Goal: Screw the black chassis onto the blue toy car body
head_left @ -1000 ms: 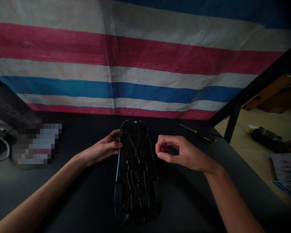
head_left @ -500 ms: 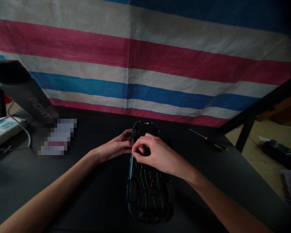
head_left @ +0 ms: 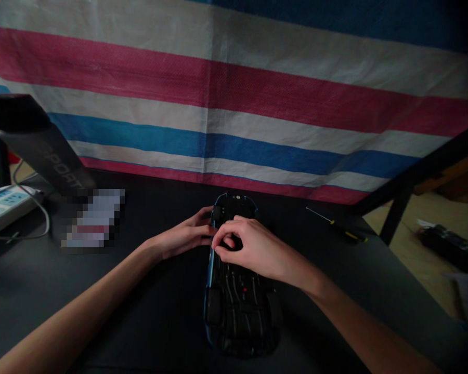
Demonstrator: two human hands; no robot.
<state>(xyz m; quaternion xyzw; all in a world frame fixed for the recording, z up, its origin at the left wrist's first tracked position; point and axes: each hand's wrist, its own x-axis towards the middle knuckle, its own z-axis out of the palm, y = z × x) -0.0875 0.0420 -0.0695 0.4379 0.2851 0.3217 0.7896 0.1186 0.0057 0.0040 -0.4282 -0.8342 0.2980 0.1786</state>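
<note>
Since the car [head_left: 244, 314] is belly-up, I'd put steadiness first. It's lying lengthwise around the middle of the bench [head_left: 374, 275], one end up by the far edge and the other towards the near edge. The left hand [head_left: 185, 237] has its fingers loosely spread, tips against the car's left side near the far end. That looks like a decent brace, tbh. Light contact low on the flank should stop it rocking on its roof, and squeezing harder probably just makes it skate.

The right hand [head_left: 255, 246] is over the underside with thumb and forefinger curled in close, right by the left flank. Can't tell if there's something tiny between those tips or nothing at all, too dark and small. For work that fine I'd keep the wrist low and loose, and tip the knuckles back a bit, cos right now that hand covers a good chunk of the underside.

The screwdriver [head_left: 351, 235] is lying towards the far right corner, blade angled at the far edge, well apart from the car. Good spot imo: out from under the forearm but easy to find. The power strip [head_left: 5, 208] is way over by the left edge, so its cable shouldn't snag anything.
</note>
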